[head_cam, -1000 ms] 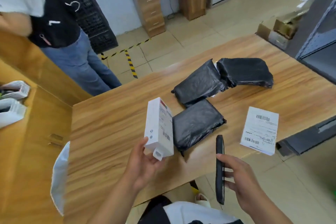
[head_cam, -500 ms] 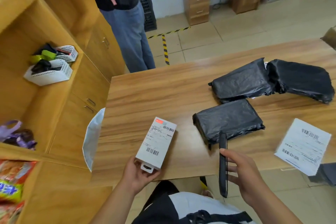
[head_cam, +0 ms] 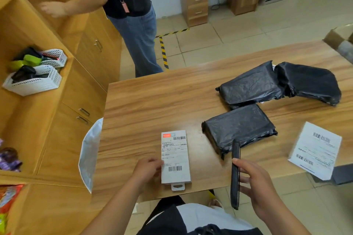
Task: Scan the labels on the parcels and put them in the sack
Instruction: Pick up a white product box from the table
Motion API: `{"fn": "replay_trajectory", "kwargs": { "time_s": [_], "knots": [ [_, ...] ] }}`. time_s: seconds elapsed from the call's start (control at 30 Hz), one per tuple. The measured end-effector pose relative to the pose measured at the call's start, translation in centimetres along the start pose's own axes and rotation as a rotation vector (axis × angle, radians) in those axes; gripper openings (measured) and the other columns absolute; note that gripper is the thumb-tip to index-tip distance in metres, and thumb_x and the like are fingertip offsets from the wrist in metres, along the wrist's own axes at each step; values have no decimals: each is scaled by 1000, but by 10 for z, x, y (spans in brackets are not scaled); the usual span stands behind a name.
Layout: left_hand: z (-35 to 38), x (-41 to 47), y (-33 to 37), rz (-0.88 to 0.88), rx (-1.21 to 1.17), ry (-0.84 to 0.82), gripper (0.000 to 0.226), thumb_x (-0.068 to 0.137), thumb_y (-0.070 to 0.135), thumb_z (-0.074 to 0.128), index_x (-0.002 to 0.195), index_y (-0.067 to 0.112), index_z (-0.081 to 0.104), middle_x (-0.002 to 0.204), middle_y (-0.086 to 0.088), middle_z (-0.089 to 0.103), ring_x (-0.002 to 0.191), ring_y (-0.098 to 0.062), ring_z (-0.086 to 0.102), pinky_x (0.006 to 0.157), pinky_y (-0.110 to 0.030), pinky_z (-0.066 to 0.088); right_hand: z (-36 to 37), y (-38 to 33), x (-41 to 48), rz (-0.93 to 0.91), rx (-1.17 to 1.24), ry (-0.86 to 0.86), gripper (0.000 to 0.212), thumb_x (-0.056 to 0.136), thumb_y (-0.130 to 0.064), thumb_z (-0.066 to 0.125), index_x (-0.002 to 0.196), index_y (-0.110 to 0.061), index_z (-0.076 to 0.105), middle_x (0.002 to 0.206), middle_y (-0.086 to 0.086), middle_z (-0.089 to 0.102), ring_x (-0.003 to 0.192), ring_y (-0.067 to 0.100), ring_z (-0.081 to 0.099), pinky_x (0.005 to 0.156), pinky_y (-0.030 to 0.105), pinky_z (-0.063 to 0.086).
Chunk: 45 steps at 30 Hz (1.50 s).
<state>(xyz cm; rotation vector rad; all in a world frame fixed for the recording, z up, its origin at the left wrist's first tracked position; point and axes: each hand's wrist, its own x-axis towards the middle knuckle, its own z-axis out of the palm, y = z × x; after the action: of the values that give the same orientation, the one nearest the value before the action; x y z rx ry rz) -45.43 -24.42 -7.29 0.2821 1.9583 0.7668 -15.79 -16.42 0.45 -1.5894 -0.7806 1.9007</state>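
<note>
Though black parcels lie near, box lies apart.

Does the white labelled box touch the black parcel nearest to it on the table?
Apart. In the head view, a strip of bare table separates the white labelled box from the left end of that black parcel.

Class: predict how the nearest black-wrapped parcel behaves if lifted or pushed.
The nearest black parcel probably keeps its blocky shape, since its edges look squared. Its crinkled glossy film likely slips in a grip and slides on the table. It lies flat, so rolling seems unlikely.
</note>
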Motion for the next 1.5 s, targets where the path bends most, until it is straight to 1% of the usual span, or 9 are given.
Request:
{"fn": "replay_trajectory", "kwargs": {
  "time_s": [0.13, 0.3, 0.47, 0.53, 0.77, 0.83, 1.0, 1.13, 1.5],
  "knots": [
    [-10, 30, 31, 125, -15, 1, 32, 89, 8, 70, 118, 15, 59, 97, -10, 68, 66, -22, 55, 55, -31, 41, 14, 1, -9, 9, -37, 23, 8, 85, -22, 72, 85, -16, 78, 62, -8, 70, 59, 15, 67, 44, 24, 50],
    [-11, 62, 60, 197, 65, -200, 71, 81, 3, 77, 131, 39, 41, 111, -4, 59, 86, -22, 65, 61, -33, 55, 34, -14, -24, -17, -224, -20, 11, 74, -30, 78, 85, -29, 81, 72, -7, 73, 59, 5, 65, 58, 28, 48],
    [-3, 78, 45, 234, 7, -239, 51, 81, -4, 75, 125, 14, 59, 120, -11, 64, 112, -33, 63, 86, -50, 58, 57, -40, -38, -1, -545, -19, 74, 40, -57, 76, 110, -33, 74, 105, -5, 73, 102, 18, 65, 79, 36, 47],
    [-1, 78, 37, 268, -29, -222, 51, 83, -2, 74, 129, 13, 57, 122, -11, 64, 115, -32, 62, 93, -53, 54, 66, -47, -41, 14, -696, -45, 98, 38, -60, 76, 128, -25, 62, 115, -4, 65, 100, 14, 64, 69, 25, 49],
    [-5, 81, 28, 380, 13, -295, 52, 90, 10, 70, 137, 22, 50, 128, -7, 62, 115, -26, 62, 101, -45, 49, 92, -39, -54, -30, -1456, -21, 74, 56, -67, 75, 115, -25, 62, 103, -7, 60, 85, 11, 60, 74, 34, 54],
    [-7, 83, 25, 437, 43, -309, 45, 92, 13, 68, 132, 24, 52, 124, -2, 61, 112, -20, 61, 92, -27, 51, 95, -32, -60, -54, -1626, -22, 76, 57, -73, 69, 116, -25, 61, 98, -11, 55, 86, 8, 54, 72, 30, 49],
    [-8, 84, 22, 561, 95, -292, 37, 93, 13, 66, 103, 44, 49, 109, 7, 58, 88, 18, 57, 63, 3, 38, 105, -19, -76, 11, -1756, -3, 68, 57, -75, 64, 106, -29, 59, 88, -11, 50, 80, 6, 49, 58, 26, 36],
    [-10, 91, 18, 550, 152, -327, 40, 96, 22, 63, 131, 34, 49, 125, 1, 51, 87, 34, 42, 67, 9, 30, 117, -7, -88, 82, -1735, 16, 63, 51, -78, 58, 92, -29, 57, 87, -8, 52, 77, 7, 49, 59, 29, 38],
    [-18, 95, 34, 560, 215, -444, 44, 97, 21, 60, 138, 29, 48, 125, 2, 57, 105, -8, 56, 83, -22, 42, 141, 12, -113, 200, -1662, 94, 76, 56, -76, 58, 112, -25, 63, 92, -9, 53, 83, 13, 55, 66, 30, 44]
  ]
}}
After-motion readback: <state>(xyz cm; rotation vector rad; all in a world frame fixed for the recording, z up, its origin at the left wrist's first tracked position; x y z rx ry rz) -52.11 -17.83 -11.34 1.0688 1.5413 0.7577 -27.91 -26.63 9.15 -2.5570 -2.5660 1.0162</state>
